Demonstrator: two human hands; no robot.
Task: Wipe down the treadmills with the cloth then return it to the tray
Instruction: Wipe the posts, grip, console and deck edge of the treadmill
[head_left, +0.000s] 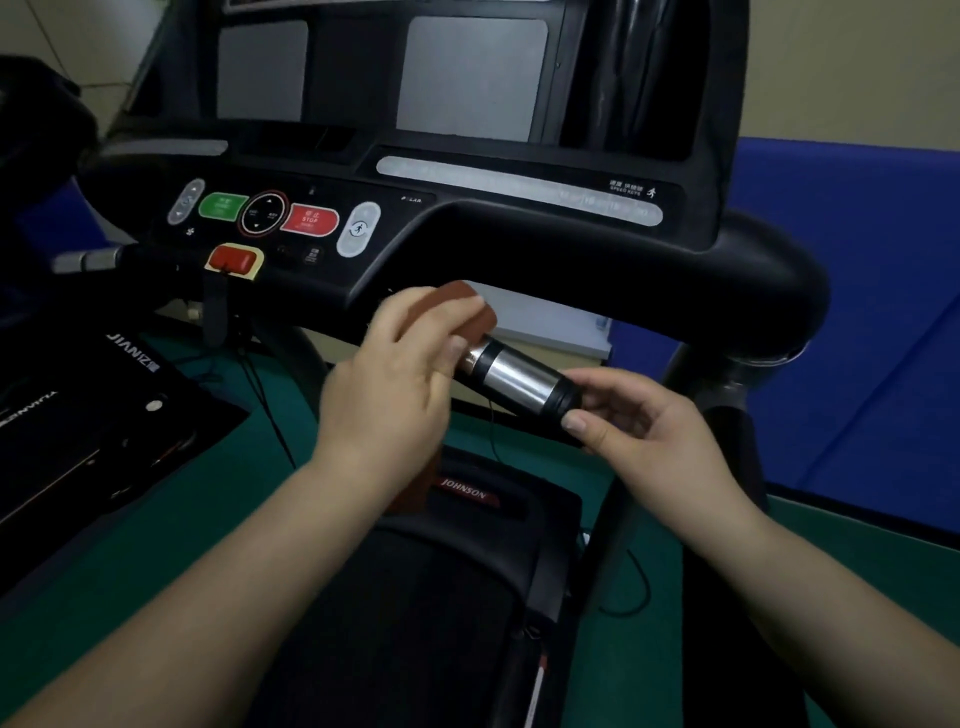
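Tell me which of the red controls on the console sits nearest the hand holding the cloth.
The red safety key, low on the console in a yellow frame. It lies closer to the left hand than the STOP button above it.

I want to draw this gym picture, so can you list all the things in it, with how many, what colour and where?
treadmill: one, black, fills the middle
grip sensor handle: one, silver and black, sticking out under the console
cloth: one, reddish-brown, on the handle's inner end
stop button: one, red, on the console
start button: one, green, left of the stop button
safety key: one, red, below the buttons
second machine: one, black, at the left
floor: green
mats: blue, at the right
left hand: presses the cloth on the handle
right hand: pinches the handle's end cap
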